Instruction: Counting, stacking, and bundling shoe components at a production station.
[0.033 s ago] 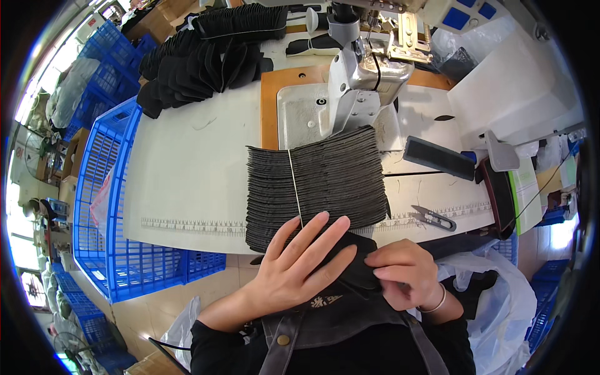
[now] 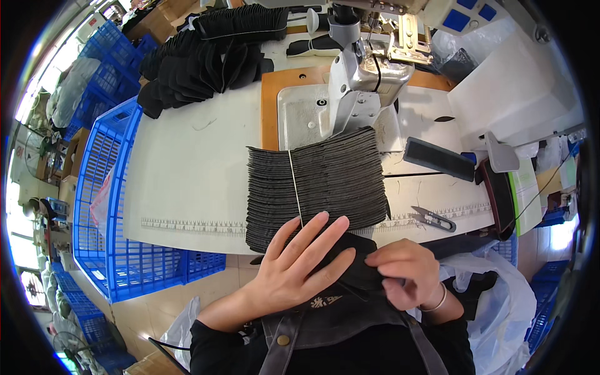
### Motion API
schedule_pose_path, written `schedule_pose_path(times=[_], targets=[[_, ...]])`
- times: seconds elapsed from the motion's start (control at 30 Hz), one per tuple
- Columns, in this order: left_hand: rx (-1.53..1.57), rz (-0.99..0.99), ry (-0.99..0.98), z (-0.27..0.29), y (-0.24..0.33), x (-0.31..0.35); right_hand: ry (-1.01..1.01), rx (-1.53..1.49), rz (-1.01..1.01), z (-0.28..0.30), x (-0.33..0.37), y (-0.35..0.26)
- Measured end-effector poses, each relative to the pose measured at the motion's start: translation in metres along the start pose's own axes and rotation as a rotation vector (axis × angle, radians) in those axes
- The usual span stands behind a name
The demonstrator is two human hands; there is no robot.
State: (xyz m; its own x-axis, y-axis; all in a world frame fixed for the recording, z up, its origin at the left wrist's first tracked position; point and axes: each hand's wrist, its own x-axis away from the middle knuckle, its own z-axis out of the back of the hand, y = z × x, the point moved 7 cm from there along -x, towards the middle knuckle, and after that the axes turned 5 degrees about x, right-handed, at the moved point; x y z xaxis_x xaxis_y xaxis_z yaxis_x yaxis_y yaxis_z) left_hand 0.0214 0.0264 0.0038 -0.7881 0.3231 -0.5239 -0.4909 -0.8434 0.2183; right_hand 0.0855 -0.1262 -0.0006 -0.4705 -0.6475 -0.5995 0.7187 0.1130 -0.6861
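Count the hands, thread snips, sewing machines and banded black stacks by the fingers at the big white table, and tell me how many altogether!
Hands, left hand and right hand: 2
Thread snips: 1
Sewing machine: 1
Banded black stack: 1
Total: 5

The bundled stack (image 2: 337, 181) looks like matt black cloth — rough and ridged along its edges; the sewing machine (image 2: 382, 76) shows glossy metal; the tabletop (image 2: 187, 162) is smooth; the basket (image 2: 153, 275) is blue plastic — the bag (image 2: 503, 312) thin, crinkled, shiny plastic.
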Motion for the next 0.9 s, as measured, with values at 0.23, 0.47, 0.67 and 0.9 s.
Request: schedule_pose_path(times=[0.23, 0.47, 0.67, 0.9], targets=[[-0.023, -0.017, 0.109, 0.001, 0.002, 0.002, 0.114, 0.851, 0.158, 0.007, -0.021, -0.004], [-0.033, 0.003, 0.078, 0.001, 0.002, 0.002, 0.102, 0.866, 0.217, 0.001, -0.009, -0.007], [-0.022, 0.012, 0.079, 0.0, 0.001, 0.002, 0.084, 0.736, 0.195, -0.001, -0.01, -0.006], [-0.022, 0.028, 0.08, -0.001, 0.001, 0.002, 0.099, 0.658, 0.132, 0.0, -0.011, -0.004]])
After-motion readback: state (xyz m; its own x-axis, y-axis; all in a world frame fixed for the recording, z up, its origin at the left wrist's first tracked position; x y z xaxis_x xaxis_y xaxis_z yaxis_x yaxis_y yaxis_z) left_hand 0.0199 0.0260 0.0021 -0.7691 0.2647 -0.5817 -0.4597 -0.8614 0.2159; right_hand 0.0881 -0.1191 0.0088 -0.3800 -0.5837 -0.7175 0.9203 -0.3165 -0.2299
